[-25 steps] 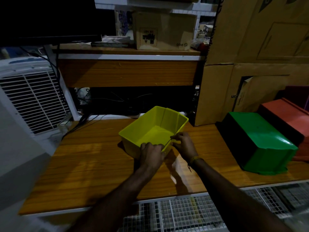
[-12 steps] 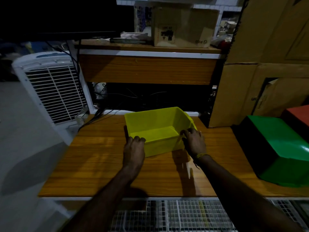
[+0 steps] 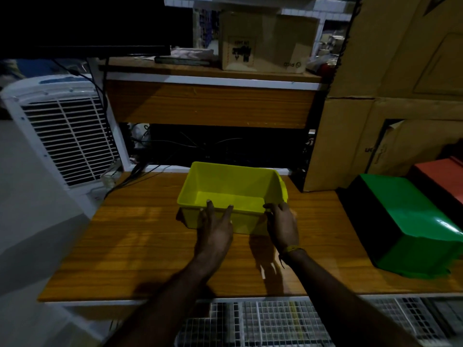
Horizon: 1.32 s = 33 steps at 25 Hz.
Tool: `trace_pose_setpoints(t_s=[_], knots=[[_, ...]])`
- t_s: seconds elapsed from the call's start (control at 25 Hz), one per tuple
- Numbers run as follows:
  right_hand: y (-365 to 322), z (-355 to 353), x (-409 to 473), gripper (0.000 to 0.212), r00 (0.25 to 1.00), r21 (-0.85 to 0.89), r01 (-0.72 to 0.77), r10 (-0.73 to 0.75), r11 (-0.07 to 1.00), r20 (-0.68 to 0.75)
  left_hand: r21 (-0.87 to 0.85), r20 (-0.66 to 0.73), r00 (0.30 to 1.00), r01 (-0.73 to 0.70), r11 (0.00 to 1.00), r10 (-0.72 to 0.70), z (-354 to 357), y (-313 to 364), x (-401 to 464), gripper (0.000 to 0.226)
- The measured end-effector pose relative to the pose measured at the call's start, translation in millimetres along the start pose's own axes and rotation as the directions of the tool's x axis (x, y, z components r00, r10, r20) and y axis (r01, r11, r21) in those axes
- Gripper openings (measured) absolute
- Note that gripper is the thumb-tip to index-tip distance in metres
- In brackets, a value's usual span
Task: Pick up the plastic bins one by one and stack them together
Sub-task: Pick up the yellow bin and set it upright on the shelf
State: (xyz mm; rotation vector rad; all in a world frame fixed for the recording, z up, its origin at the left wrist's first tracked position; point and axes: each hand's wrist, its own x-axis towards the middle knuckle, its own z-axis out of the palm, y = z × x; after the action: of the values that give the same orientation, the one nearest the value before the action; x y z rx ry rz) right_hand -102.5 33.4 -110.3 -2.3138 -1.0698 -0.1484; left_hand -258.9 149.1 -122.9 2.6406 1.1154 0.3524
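A yellow plastic bin (image 3: 233, 189) stands upright on the wooden table (image 3: 140, 246), its long side facing me. My left hand (image 3: 215, 226) lies against its near wall with fingers straight and spread, the tips at the rim. My right hand (image 3: 283, 221) rests against the near right corner, thumb at the rim. A green bin (image 3: 411, 221) lies upside down at the table's right end. Behind it sits a red bin (image 3: 441, 181), partly cut off by the frame edge.
A white air cooler (image 3: 62, 136) stands left of the table. Tall cardboard boxes (image 3: 375, 146) rise at the back right. A wooden shelf (image 3: 213, 103) with cables under it runs behind the yellow bin. Wire mesh trays (image 3: 275, 321) lie below the table's front edge.
The yellow bin has turned from a diagonal pose to sit square to me on the table. My left hand's fingers have straightened from a grip on the rim.
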Motion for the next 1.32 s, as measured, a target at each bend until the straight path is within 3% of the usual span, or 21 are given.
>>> trace_pose_setpoints(t_s=[0.2, 0.36, 0.48, 0.6, 0.76, 0.92, 1.08, 1.32], knots=[[-17, -10, -20, 0.035, 0.999, 0.195, 0.005, 0.004, 0.981, -0.047, -0.098, -0.039, 0.995, -0.094, 0.991, 0.091, 5, 44, -13, 0.045], [-11, -18, -20, 0.03, 0.995, 0.235, -0.011, 0.034, 0.972, -0.094, -0.136, -0.057, 0.993, -0.11, 0.985, 0.103, 6, 50, -16, 0.036], [-6, -21, -18, 0.023, 0.999, 0.176, -0.006, 0.012, 0.984, -0.031, -0.203, -0.084, 0.992, -0.111, 0.973, 0.095, 0, 34, -14, 0.039], [-1, -25, -17, 0.025, 1.0, 0.084, -0.018, 0.018, 0.996, -0.005, -0.358, -0.078, 0.989, -0.144, 0.923, 0.124, -13, 16, -15, 0.019], [9, -31, -10, 0.04, 0.975, -0.014, -0.205, 0.205, 0.979, 0.08, -0.41, -0.131, 0.986, -0.15, 0.899, 0.104, -28, -2, -17, 0.011], [7, -30, -6, 0.043, 0.958, 0.177, -0.242, 0.205, 0.954, 0.201, -0.384, -0.189, 0.982, -0.06, 0.921, -0.015, -33, -12, -19, 0.026], [-13, -33, -13, 0.038, 0.97, 0.275, -0.243, 0.222, 0.93, 0.103, -0.501, -0.243, 0.959, 0.002, 0.865, -0.144, -48, -13, -24, 0.024], [-51, -59, 0, 0.045, 0.976, 0.503, -0.144, 0.205, 0.852, -0.069, -0.641, -0.428, 0.878, -0.128, 0.757, -0.213, -91, -1, -11, 0.018]])
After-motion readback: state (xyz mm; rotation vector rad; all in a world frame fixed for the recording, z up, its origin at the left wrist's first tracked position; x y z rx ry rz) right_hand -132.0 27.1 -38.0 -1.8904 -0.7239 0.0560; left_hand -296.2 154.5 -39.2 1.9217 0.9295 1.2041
